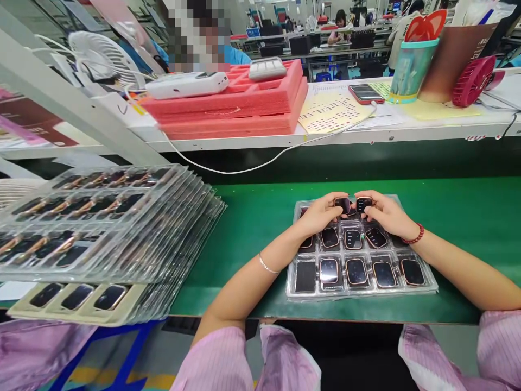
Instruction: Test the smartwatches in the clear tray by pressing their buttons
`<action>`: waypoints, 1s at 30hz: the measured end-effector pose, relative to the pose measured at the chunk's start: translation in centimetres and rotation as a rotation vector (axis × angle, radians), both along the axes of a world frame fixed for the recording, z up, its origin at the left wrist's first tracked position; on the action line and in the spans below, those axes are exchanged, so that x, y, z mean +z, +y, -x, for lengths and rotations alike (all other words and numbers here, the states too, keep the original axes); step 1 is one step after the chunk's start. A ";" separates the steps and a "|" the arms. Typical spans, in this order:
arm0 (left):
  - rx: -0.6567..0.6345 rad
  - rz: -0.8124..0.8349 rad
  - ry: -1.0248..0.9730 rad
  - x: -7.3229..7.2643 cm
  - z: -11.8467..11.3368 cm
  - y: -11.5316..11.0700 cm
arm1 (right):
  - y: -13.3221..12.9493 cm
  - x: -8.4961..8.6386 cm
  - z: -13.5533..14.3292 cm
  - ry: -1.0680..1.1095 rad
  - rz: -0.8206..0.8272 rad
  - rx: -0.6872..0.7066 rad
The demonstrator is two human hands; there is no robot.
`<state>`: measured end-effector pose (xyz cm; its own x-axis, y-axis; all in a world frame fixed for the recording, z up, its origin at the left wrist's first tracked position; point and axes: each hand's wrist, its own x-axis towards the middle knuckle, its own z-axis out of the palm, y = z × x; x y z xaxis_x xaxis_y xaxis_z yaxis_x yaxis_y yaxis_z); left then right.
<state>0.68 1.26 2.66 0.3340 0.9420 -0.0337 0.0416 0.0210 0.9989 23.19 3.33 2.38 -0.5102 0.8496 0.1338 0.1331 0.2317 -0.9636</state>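
A clear plastic tray (pixel 321 293) lies on the green bench, with several smartwatch cases in its pockets. Above its far row, my left hand (pixel 323 212) pinches a smartwatch (pixel 342 205) between thumb and fingers, its screen dark. Close beside it, my right hand (pixel 382 210) is closed on another smartwatch (pixel 363 204) whose screen is lit with small text. The two watches are held side by side, faces toward me. One watch in the middle row (pixel 353 239) also shows a lit screen; another (pixel 375 237) sits tilted in its pocket. My hands partly cover the far row.
A tall stack of filled clear trays (pixel 179 233) leans at the left, with a cream tray (pixel 24 308) beneath. A white shelf (pixel 260 142) crosses behind the bench, bearing red foam trays (pixel 228 119), a phone (pixel 366 93), a teal cup (pixel 413 70) and a hanging white cable (pixel 244 172).
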 end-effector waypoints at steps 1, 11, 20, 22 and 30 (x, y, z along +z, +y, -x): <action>0.003 -0.009 0.009 0.0 0.0 0.0 | 0.0 0.1 0.0 0.002 0.005 -0.003; 0.040 0.005 -0.117 -0.4 0.5 0.1 | 0.1 0.0 -0.3 0.032 0.057 0.008; 0.009 -0.007 -0.093 -0.2 0.5 0.0 | 0.0 0.0 -0.1 -0.006 0.058 0.014; 0.014 0.004 -0.093 -0.2 0.5 0.0 | 0.0 0.0 -0.1 -0.009 0.049 0.020; 0.064 0.075 -0.136 0.1 0.2 0.1 | -0.1 0.0 -0.3 -0.031 0.032 0.024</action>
